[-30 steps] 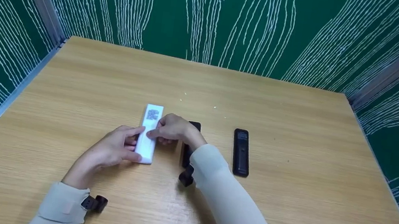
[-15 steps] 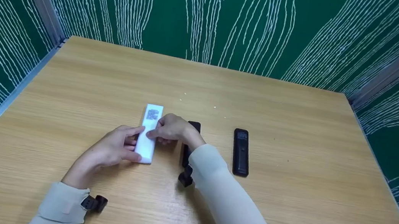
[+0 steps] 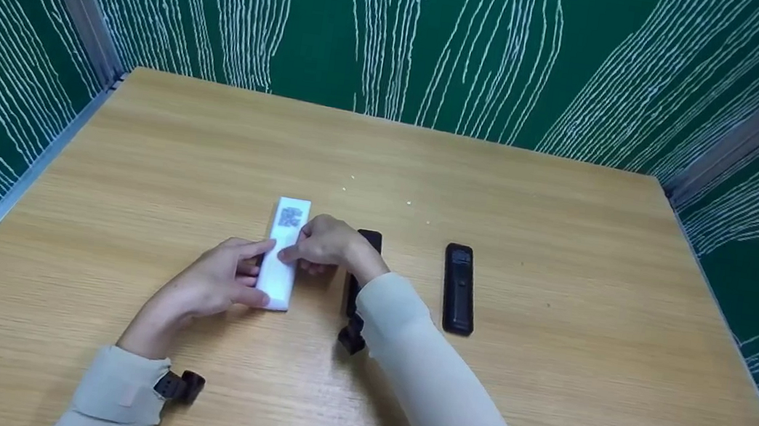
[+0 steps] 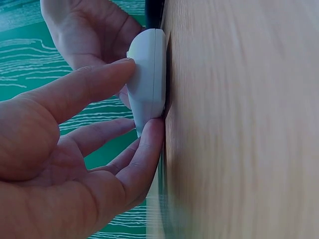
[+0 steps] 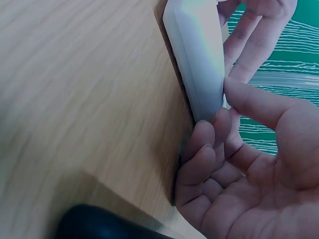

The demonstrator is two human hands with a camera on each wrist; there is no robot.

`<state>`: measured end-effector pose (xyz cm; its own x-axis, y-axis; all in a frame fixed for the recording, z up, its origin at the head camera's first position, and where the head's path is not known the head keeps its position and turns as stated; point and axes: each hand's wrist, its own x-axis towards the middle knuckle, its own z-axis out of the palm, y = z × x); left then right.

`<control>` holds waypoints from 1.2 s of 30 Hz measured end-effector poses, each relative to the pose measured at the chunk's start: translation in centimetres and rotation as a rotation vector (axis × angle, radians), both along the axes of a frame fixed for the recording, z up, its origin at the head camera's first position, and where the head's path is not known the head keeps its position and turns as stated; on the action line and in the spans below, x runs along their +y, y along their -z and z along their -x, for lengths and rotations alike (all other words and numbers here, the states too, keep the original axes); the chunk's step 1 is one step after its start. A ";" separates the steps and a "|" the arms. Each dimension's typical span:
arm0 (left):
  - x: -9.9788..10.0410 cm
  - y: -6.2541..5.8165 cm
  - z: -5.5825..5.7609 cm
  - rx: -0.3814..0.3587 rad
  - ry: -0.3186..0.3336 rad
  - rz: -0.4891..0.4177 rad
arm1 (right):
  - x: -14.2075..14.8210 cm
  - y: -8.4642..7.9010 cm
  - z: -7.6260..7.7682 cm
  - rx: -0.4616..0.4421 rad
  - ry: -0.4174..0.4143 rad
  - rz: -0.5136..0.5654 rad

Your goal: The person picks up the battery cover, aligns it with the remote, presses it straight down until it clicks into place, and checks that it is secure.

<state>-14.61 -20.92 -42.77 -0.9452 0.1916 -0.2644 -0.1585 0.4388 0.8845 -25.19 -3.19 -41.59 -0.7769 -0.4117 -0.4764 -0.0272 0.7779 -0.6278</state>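
Observation:
A slim white remote control (image 3: 277, 280) lies lengthwise on the table, a grey QR code at its far end. My left hand (image 3: 213, 280) holds it from the left, thumb at the near end and fingers along the edge. From the right, my right hand (image 3: 332, 242) pinches it near the middle, thumb on the top face and fingers curled at the side. In the left wrist view, a fingertip of the left hand (image 4: 99, 149) reaches low beside the remote, close to the tabletop. The right wrist view shows the right hand's thumb (image 5: 254, 102) against its upper edge.
A black remote control (image 3: 368, 241) lies beneath the right wrist, partly hidden. Farther right lies another black remote (image 3: 459, 293). Small white specks (image 3: 409, 203) dot the wooden table (image 3: 563, 266). Green walls with white lines (image 3: 324, 22) enclose its back and sides.

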 end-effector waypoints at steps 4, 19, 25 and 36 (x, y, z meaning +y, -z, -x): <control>0.0 0.0 0.0 0.000 0.000 0.012 | -0.1 0.0 0.0 0.002 0.006 -0.009; -0.2 0.0 0.1 -0.016 -0.012 0.020 | 0.2 -0.2 -0.5 0.058 -0.026 -0.037; -0.1 0.0 0.1 -0.016 -0.008 -0.002 | 0.6 -0.1 -0.7 0.059 -0.042 -0.009; -0.1 0.1 0.1 -0.006 -0.005 0.013 | 1.0 0.1 -0.8 0.094 -0.076 0.005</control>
